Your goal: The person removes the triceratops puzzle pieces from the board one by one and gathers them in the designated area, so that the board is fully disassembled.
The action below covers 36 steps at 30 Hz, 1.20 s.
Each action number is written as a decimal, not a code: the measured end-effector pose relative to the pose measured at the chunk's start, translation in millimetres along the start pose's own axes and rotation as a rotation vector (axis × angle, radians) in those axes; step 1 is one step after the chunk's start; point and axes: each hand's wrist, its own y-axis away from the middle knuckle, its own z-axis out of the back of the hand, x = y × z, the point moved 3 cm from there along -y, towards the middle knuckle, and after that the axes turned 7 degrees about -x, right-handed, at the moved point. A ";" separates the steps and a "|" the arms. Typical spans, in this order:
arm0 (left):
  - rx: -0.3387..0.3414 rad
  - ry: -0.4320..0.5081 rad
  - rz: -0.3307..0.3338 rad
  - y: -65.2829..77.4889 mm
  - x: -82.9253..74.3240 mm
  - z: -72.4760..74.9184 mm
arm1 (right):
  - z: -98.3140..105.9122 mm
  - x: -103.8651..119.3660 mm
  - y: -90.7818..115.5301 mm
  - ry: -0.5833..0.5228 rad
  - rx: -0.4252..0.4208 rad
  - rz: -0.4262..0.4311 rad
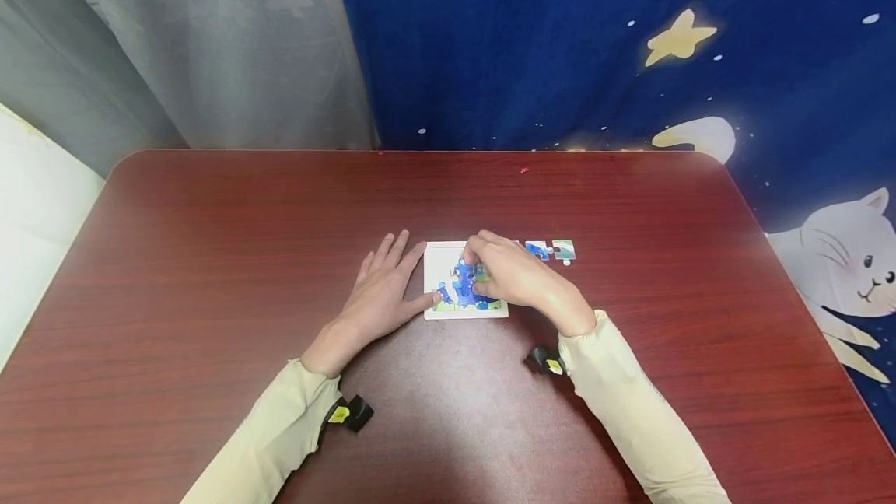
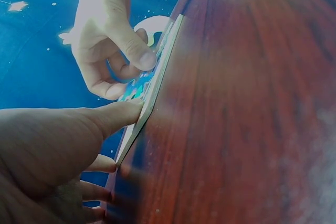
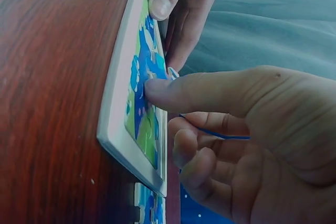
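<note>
On the reddish-brown table [image 1: 210, 255], the left hand [image 1: 378, 294], fingers spread out, and the right hand [image 1: 516, 272], fingers bent, both touch the puzzle board [image 1: 437, 263] between them; whether the right one pinches anything I cannot tell. Loose puzzle pieces [image 1: 563, 249] lie just beside the board's right edge.

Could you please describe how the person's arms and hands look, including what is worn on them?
The left sleeve and right sleeve are long, plain, pale cream and slightly wrinkled. The left hand and right hand wear no gloves. At each wrist sits a small black camera with a yellow label; its writing is too small to read.
</note>
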 end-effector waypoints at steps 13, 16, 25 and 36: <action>0.004 0.011 0.008 0.3 0.6 -0.7 | -0.4 -1.5 -0.7 0.025 -0.021 0.037; 0.004 0.018 0.006 0.4 0.3 -0.8 | -0.4 -2.4 -0.6 0.027 -0.016 0.038; 0.017 0.014 0.013 0.4 0.6 -0.7 | 15.2 -9.5 2.1 -0.028 -0.068 0.060; 0.009 0.017 0.012 1.1 0.7 1.4 | 43.6 -42.9 25.0 -0.069 -0.133 0.013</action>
